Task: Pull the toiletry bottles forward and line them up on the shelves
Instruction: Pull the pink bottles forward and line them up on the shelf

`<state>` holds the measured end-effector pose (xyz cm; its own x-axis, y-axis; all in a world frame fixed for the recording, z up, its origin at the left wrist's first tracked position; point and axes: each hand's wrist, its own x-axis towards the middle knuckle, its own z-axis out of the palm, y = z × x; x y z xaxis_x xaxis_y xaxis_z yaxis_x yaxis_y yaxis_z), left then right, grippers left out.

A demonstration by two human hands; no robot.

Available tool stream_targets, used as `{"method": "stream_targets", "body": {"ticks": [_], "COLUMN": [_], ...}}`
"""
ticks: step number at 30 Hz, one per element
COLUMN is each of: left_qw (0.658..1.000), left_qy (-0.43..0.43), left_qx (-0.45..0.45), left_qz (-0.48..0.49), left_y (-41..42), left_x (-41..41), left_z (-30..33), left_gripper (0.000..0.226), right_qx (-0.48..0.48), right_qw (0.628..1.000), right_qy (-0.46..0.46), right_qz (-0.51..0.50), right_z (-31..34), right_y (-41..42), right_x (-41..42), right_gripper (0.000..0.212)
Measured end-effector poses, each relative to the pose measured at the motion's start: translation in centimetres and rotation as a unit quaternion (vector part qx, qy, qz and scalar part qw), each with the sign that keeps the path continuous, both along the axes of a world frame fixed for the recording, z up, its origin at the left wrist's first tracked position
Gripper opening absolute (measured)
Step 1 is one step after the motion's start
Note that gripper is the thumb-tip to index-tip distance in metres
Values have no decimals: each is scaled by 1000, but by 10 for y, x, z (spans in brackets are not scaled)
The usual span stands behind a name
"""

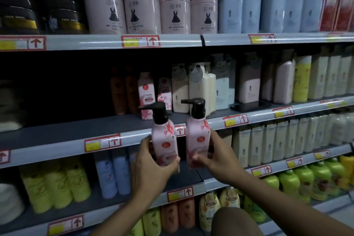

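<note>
Standing upright at the centre of the frame are two pink pump bottles, held side by side in front of the middle shelf's edge. The left bottle is gripped low on its body by the left hand, fingers wrapped round the base. The right bottle is clasped the same way by the right hand, thumb across its lower front. Both black pumps point towards the left of the frame, and the bottles are close but not touching.

Just behind them, set back on the middle shelf, stand a pink floral box, two brown bottles and a row of cream bottles. A dark phone lies flat on that shelf right of centre. Across the upper middle sit pink tubs, with pale blue bottles to their right. Yellow bottles fill the lower left shelf, green ones the lower right.
</note>
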<state>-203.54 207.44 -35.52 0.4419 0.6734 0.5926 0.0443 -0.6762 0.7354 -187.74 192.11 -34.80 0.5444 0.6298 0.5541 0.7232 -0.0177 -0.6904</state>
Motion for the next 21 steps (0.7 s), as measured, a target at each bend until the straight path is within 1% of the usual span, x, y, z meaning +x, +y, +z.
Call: {"method": "stream_targets", "body": {"ticks": [3,5,9,12,16,21], "left_qw": [998,994,986,979,969,963], "left_qy": [60,101,153,187,214,234], "left_qx": [-15,-31,-65,-86,-123,-137], "left_qz": [1,4,0,4,-3,13], "left_y": [-10,-17,-25,-23,-17,6], "left_x": [-4,-6,-4,0,14,41], "left_z": [-31,-47,-75,-92,-106,-114], "left_gripper": [77,75,73,69,63,57], "right_qx": [-60,-106,-187,-230,-261,-247], "right_qw": [998,994,981,971,963,965], "right_qy": [0,21,43,52,65,85], "right_qz": [-5,-1,19,25,17,7], "right_z": [-25,-40,-61,-73,-91,-106], "right_y": [-9,-13,-13,-8,3,23], "right_x": [0,2,16,33,56,79], "right_gripper": [70,72,68,67,63,65]}}
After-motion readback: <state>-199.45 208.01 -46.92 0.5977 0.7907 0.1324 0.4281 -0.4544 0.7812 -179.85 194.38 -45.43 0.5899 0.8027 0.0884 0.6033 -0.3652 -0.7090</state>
